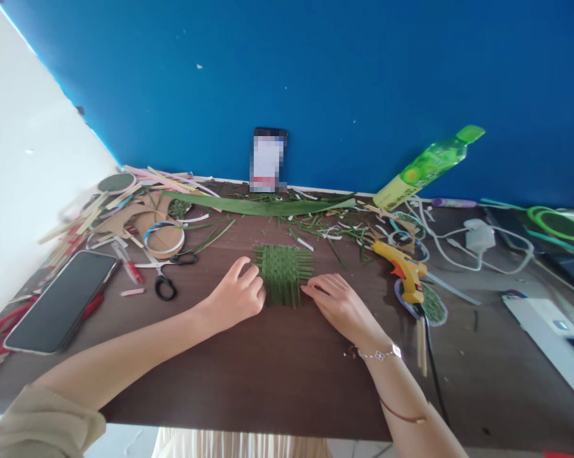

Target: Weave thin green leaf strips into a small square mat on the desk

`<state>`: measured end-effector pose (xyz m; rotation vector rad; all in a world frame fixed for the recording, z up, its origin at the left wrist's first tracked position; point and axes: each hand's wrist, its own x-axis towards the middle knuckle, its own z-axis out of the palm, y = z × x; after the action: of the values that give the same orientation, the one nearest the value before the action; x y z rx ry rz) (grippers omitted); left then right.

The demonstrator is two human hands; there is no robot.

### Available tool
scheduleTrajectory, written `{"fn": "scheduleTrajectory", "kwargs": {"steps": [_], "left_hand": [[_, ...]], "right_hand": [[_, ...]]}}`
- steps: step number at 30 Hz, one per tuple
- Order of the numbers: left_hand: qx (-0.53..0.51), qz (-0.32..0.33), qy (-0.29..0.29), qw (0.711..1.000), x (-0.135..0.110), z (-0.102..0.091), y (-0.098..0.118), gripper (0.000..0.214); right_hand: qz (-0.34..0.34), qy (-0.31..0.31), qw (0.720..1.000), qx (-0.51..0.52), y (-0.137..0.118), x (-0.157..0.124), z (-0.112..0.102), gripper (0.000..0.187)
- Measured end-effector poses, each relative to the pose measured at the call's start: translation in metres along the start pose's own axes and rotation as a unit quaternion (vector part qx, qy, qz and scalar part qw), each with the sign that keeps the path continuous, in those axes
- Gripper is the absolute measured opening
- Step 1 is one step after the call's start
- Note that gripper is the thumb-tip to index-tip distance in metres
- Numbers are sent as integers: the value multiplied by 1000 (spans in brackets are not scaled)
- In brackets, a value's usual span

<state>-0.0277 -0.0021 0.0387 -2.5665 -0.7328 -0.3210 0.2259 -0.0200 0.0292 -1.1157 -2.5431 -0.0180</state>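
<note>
A small square mat [281, 270] woven from green leaf strips lies flat on the dark brown table, with loose strip ends sticking out on its sides. At its left edge is my left hand [239, 289], fingers curled in against the mat; the fingertips are partly hidden. My right hand [337, 299] is at the lower right edge, thumb and forefinger pinched together on the strip ends. Beyond the mat, a long green leaf [262, 207] stretches across the table, with cut leaf scraps around it.
To the left lie black-handled scissors [165, 286], a tape roll [164, 238] and a phone [62, 302]. Another phone [267, 159] leans on the blue wall. At right are a yellow glue gun [405, 270] with its cord, a tilted green bottle [424, 168] and a white charger [480, 235].
</note>
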Motion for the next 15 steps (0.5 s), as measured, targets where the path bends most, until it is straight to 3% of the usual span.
{"fn": "scheduleTrajectory", "kwargs": {"steps": [15], "left_hand": [[3, -18, 12, 1000, 0, 10, -5, 20]], "right_hand": [[13, -4, 999, -38, -2, 3, 5, 28]]}}
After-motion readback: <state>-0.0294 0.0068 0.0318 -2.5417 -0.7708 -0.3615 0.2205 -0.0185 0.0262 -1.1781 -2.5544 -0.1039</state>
